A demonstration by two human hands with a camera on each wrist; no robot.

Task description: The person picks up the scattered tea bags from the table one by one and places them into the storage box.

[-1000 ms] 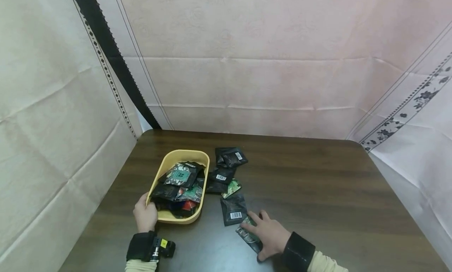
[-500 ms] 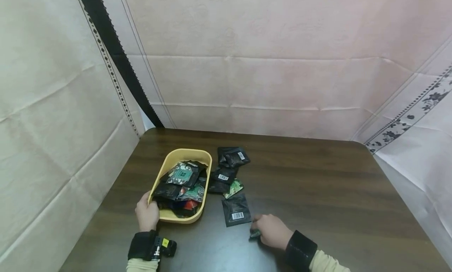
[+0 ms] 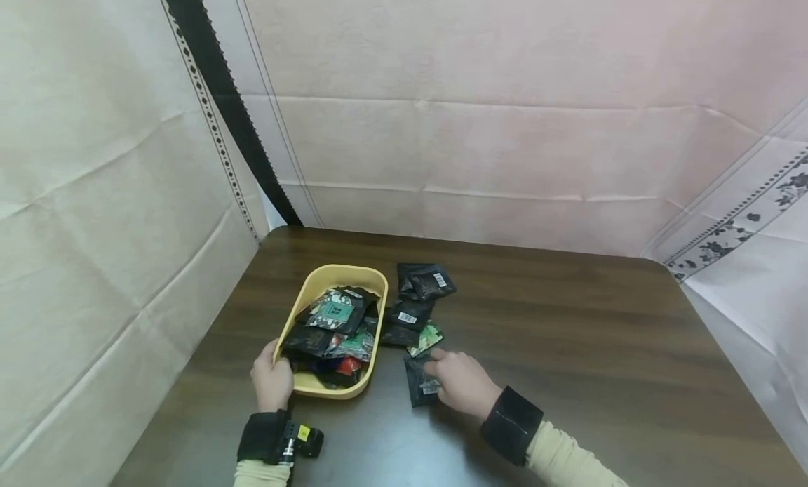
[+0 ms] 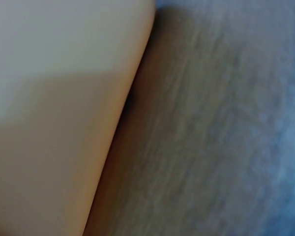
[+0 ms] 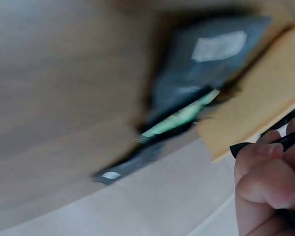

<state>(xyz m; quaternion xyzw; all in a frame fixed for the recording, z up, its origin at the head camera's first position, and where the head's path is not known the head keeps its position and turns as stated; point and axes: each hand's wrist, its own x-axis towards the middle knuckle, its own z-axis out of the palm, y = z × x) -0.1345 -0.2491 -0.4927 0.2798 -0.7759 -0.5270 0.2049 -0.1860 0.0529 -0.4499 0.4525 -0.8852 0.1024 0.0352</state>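
My left hand [image 3: 273, 379] grips the left rim of a yellow plastic basket [image 3: 334, 394]. Small black packets, some with green labels, fill the basket in a heap, and a red patch shows low among them. My right hand [image 3: 466, 383] hovers over a flat black packet [image 3: 418, 389] on the table, covering part of it. In the right wrist view its thumb and fingers pinch a dark packet [image 5: 241, 149], mostly hidden by the hand. The left wrist view is blurred, with a pale surface beside the brown table.
Right of the basket, several black packets with white barcode labels [image 3: 434, 282] lie in a loose column. A green patterned packet [image 3: 428, 337] pokes out below them. The brown wooden table [image 3: 568, 332] meets pale cloth hangings at its back and left.
My right hand has gathered up the packet nearest me from the table and moved up and left with it. The left hand keeps its grip on the basket; the view has shifted slightly.
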